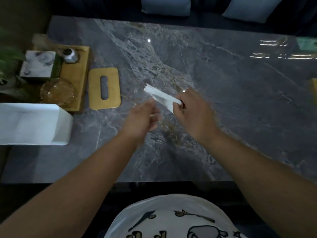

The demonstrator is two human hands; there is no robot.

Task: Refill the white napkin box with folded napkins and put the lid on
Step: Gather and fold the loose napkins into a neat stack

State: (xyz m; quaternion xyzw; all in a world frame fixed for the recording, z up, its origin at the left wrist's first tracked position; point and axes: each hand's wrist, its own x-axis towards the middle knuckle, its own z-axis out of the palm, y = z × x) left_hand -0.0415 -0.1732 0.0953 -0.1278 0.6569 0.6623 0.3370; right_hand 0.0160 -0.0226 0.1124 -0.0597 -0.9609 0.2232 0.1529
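Observation:
My right hand (192, 109) grips a folded white napkin (161, 97) by one end above the middle of the grey marble table (223, 91); the napkin slants up and to the left. My left hand (142, 117) hovers just below and left of it, blurred, fingers loosely curled, holding nothing that I can see. The white napkin box (34, 124) stands open at the left edge with white napkins inside. Its wooden lid (104, 88), with a slot in the middle, lies flat on the table to the right of the tray.
A wooden tray (77, 74) at the far left carries a small patterned box (37, 66), a metal-capped jar (69, 55) and a glass dish (58, 91). Plant leaves (8, 57) reach in from the left. Cushions (166, 6) lie beyond the far edge.

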